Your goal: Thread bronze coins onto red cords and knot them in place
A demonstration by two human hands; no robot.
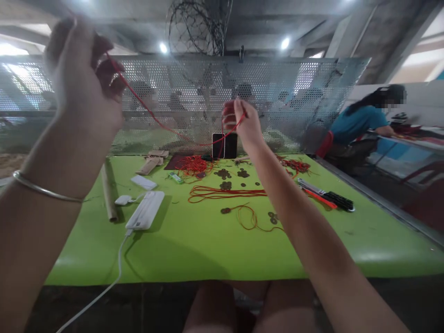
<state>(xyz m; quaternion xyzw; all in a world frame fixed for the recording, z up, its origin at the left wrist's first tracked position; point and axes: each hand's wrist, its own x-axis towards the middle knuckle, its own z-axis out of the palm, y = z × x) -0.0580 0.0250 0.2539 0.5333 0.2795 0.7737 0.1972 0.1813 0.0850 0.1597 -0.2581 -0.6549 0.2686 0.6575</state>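
Observation:
A red cord (142,102) runs in a slack curve between my two raised hands. My left hand (83,64), high at the upper left and somewhat blurred, has its fingers closed on one part of the cord. Near the middle, my right hand (244,118) pinches the cord between thumb and fingers, and a short length hangs below it. On the green table beneath lie a bundle of long red cords (222,193) and a thin cord (255,217) tied to small round coins (225,210). Several piles of dark coins (222,174) sit farther back.
A white power bank (145,210) with a cable lies left of centre, beside a cardboard tube (109,196). Tangled red cords (192,165) and a phone (218,145) are at the back, before a perforated metal screen (156,115). A box cutter (312,186) lies right; a person (364,113) sits beyond.

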